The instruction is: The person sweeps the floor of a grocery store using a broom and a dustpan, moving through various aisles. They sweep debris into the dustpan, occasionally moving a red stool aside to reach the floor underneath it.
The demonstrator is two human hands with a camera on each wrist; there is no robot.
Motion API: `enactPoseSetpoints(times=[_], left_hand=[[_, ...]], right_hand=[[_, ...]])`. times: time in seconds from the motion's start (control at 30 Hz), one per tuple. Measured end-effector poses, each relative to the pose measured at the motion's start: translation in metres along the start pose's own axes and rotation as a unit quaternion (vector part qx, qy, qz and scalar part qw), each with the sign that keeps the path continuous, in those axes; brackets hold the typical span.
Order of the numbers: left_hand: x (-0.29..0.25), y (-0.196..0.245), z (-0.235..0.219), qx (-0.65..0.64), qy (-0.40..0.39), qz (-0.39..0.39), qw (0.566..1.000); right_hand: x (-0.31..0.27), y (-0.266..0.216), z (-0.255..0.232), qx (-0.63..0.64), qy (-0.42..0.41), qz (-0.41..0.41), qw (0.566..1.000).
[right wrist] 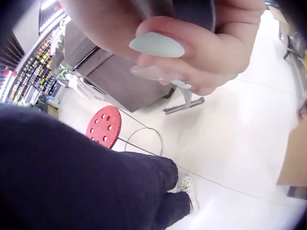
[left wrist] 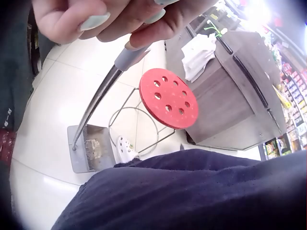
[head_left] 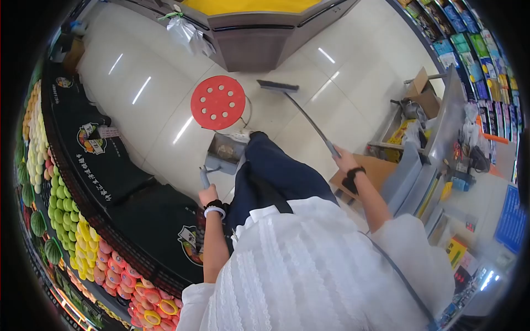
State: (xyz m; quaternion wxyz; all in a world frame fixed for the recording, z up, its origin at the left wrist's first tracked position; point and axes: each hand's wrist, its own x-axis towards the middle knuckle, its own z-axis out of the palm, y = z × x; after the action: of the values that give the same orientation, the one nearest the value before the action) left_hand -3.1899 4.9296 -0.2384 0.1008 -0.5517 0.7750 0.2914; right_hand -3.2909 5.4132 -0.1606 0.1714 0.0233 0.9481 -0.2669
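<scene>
My left hand point(head_left: 208, 196) grips the handle of a grey long-handled dustpan point(left wrist: 82, 158), which stands on the floor by my white shoe point(left wrist: 125, 149). Some light debris point(left wrist: 97, 149) lies inside its pan. In my right hand point(head_left: 346, 160) is the grey handle of a broom point(head_left: 309, 120). The broom's dark bristle head point(head_left: 277, 86) is down on the tiles, ahead and to the right of a red round stool point(head_left: 218, 103). The right wrist view shows the fingers curled round the handle, with the broom head beyond them.
Dark cabinets point(head_left: 251, 41) stand ahead, with a white plastic bag point(head_left: 186, 34) hanging on them. To the left runs a fruit display with green apples point(head_left: 62, 204) and a black cloth front point(head_left: 143, 220). A cardboard box point(head_left: 370, 172) and a metal shelf unit point(head_left: 441, 118) are on the right.
</scene>
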Motion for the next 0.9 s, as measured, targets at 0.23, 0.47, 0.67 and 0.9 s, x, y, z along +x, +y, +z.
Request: enactPoseSetpoints(times=[0.23,0.47,0.67,0.9], left_hand=[[0.000,-0.003,-0.002,-0.045,-0.007,-0.012,0.999],[-0.004,-0.012,-0.023,-0.091,-0.085,-0.056,0.991],[0.008,-0.050,-0.026,-0.021,-0.094,0.058,0.994],[0.008,-0.059,-0.024,-0.012,-0.126,0.065,0.990]], right_hand=[[0.158,-0.090,0.062,0.054,-0.112,0.079,0.989],[0.199,-0.086,0.105,-0.079,-0.115,0.075,0.987],[0.076,0.028,0.040,-0.164,-0.205,0.112,0.958],[-0.081,0.053,-0.052,-0.142,-0.192,0.209,0.948]])
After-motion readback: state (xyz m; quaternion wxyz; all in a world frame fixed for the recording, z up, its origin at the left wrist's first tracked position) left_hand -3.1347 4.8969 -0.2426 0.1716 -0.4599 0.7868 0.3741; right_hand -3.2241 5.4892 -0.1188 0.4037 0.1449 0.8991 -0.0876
